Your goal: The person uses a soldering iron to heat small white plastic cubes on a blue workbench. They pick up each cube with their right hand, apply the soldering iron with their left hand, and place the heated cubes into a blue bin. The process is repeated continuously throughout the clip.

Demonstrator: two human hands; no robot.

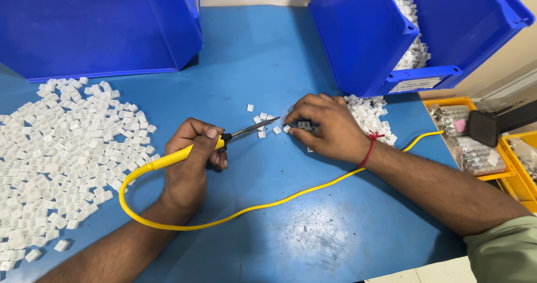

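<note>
- Landmark: soldering iron [190,153], yellow handle, dark metal tip, lying across the middle of the blue table [268,53].
- Left hand [193,160] wraps the iron's handle, fingers curled tight around it, thumb pressed on top near the black collar.
- Iron tip points right and slightly up, ending among a few loose white pieces [263,119] just right of the hand.
- Right hand [327,127] sits right of the iron tip, palm down, fingers bent and bunched together over 1 small white piece [302,125]; exact pinch hard to tell, fingertips cover most of it.
- Red thread [370,146] tied around the right wrist.
- Yellow cord [251,207] runs from the iron's handle end, loops below the left wrist, then passes right under the right forearm.
- Big spread of white pieces [67,148] left of the iron, well apart from its tip.
- Smaller pile of white pieces [372,115] right of the iron, just behind the right hand, spilling from the open blue bin [363,42].
- 2nd blue bin [95,25] above and left of the iron.
- Yellow trays [475,148] with small bagged metal parts far right of the iron.
- Dark handheld device [495,125] lies over those trays.
</note>
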